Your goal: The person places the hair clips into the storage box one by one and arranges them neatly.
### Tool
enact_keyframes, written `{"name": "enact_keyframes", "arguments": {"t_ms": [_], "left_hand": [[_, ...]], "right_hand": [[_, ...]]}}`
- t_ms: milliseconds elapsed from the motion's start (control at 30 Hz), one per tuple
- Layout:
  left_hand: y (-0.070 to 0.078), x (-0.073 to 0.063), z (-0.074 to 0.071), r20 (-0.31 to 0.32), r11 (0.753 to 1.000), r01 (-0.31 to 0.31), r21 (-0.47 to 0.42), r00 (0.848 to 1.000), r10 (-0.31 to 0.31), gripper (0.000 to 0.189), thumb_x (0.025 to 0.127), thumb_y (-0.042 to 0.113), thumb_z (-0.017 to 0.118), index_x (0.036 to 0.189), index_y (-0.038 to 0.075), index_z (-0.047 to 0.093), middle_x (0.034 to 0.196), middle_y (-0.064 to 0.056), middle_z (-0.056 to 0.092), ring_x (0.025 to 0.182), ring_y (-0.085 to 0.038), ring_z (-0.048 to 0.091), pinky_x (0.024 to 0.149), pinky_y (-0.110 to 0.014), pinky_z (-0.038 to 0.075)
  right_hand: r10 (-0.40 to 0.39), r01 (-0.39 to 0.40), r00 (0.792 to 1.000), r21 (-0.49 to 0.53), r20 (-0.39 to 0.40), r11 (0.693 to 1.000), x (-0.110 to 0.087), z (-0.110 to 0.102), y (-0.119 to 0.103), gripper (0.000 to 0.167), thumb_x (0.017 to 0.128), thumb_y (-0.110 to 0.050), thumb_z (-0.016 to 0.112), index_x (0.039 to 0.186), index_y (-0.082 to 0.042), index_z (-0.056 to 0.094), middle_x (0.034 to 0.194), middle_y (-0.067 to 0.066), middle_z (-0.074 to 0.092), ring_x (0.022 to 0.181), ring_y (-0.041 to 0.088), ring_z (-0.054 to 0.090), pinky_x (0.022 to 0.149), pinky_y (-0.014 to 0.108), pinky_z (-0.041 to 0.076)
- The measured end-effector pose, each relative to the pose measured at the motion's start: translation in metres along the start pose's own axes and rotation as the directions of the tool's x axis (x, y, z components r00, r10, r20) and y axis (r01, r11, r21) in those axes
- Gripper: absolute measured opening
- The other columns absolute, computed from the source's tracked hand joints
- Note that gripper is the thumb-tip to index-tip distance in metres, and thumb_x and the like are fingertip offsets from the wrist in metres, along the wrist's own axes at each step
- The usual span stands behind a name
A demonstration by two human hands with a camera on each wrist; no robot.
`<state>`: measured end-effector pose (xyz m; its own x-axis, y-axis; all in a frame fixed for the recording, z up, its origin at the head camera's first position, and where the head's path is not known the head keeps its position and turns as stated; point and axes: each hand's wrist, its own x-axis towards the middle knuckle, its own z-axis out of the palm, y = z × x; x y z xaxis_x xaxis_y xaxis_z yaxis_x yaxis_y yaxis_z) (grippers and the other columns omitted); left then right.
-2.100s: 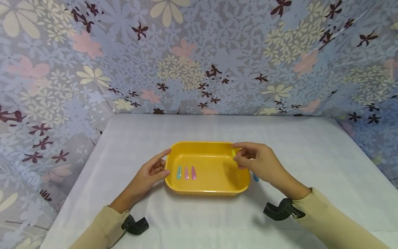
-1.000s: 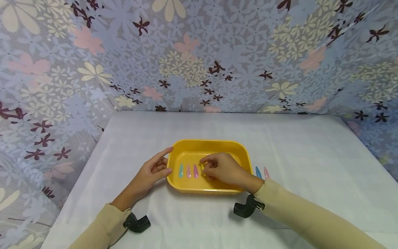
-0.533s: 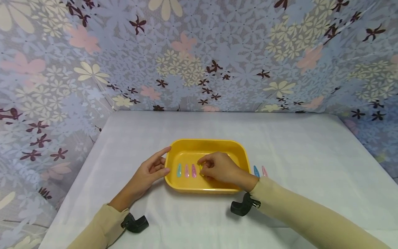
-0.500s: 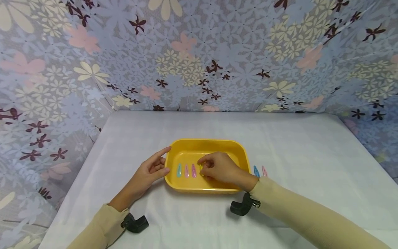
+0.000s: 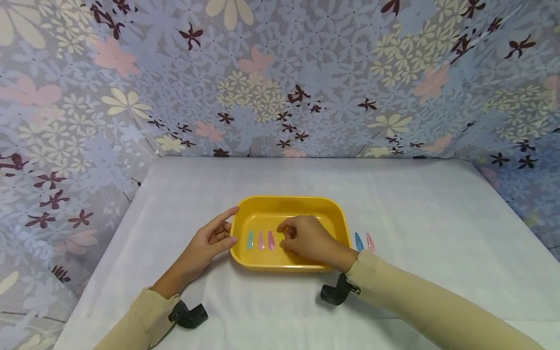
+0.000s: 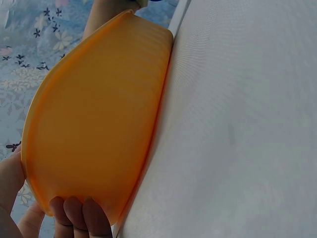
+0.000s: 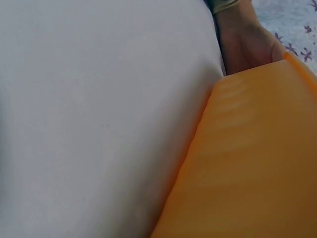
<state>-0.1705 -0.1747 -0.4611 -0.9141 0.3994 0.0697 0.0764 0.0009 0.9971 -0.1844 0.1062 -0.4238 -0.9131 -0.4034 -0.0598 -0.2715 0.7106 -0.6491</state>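
A yellow tray sits on the white-covered table. My left hand holds its left end, thumb and index finger at the rim; in the left wrist view, curled fingers press the outer wall. Inside, a teal hair clip, a light pink hair clip and a darker pink hair clip lie in a row. To their right, a yellow hair clip lies between the thumb and index finger of my right hand, which cover its ends. The right fingertips are hidden in the right wrist view.
Right of the tray, a blue hair clip and a pink hair clip lie on the white cloth. Floral fabric rises behind the table and along its sides.
My right hand has carried the yellow hair clip from the tray's right rim to beside the row. Its thumb and index finger have since parted slightly, showing more of the clip. The left hand stays put.
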Motion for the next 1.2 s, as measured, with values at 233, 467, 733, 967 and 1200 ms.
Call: {"name": "enact_keyframes", "arguments": {"t_ms": [233,467,733,967,1200], "left_hand": [[0.000,0.001,0.000,0.003,1.000,-0.010,-0.007,1.000,0.010,0.069,0.097,0.006,0.070,0.158,0.015,0.040,0.120,-0.025,0.052,0.097,-0.018,0.059,0.085,-0.022,0.056],[0.000,0.003,0.002,0.011,1.000,-0.014,-0.010,1.000,0.014,0.069,0.097,0.007,0.070,0.158,0.017,0.040,0.121,-0.024,0.052,0.097,-0.019,0.059,0.084,-0.022,0.056],[-0.001,0.001,0.001,0.002,1.000,-0.003,0.007,1.000,0.003,0.069,0.097,0.004,0.069,0.158,0.017,0.040,0.122,-0.025,0.052,0.099,-0.020,0.060,0.085,-0.023,0.056],[0.000,0.004,0.002,0.010,1.000,-0.005,-0.019,1.000,0.005,0.069,0.097,0.003,0.068,0.158,0.016,0.040,0.121,-0.025,0.052,0.098,-0.020,0.060,0.085,-0.024,0.057],[-0.001,0.001,-0.001,0.008,1.000,-0.003,-0.015,1.000,0.003,0.069,0.097,0.006,0.070,0.158,0.016,0.039,0.120,-0.024,0.053,0.096,-0.019,0.059,0.083,-0.023,0.056]], "right_hand": [[-0.011,0.011,1.000,0.001,-0.023,1.000,-0.002,-0.002,0.000,0.024,0.084,-0.011,0.084,0.106,-0.006,0.076,0.071,-0.005,0.058,0.063,0.011,0.051,0.058,0.022,0.043],[0.009,0.012,0.974,0.092,-0.227,0.996,-0.006,-0.010,-0.002,0.028,0.087,-0.015,0.083,0.112,-0.005,0.076,0.077,-0.006,0.064,0.071,0.012,0.059,0.069,0.027,0.054],[0.033,0.049,0.959,0.282,-0.280,0.958,-0.015,-0.027,-0.009,0.026,0.088,-0.014,0.082,0.112,-0.004,0.076,0.084,0.000,0.069,0.071,0.013,0.068,0.064,0.032,0.058],[0.073,0.058,0.955,0.424,-0.286,0.904,-0.034,-0.070,-0.004,0.024,0.091,-0.013,0.079,0.114,-0.007,0.075,0.093,0.011,0.069,0.078,0.023,0.073,0.073,0.038,0.062],[0.175,-0.044,0.943,0.414,-0.284,0.909,-0.059,-0.103,0.027,0.031,0.095,-0.022,0.076,0.121,-0.007,0.071,0.104,0.016,0.067,0.089,0.021,0.073,0.077,0.033,0.062]]}}
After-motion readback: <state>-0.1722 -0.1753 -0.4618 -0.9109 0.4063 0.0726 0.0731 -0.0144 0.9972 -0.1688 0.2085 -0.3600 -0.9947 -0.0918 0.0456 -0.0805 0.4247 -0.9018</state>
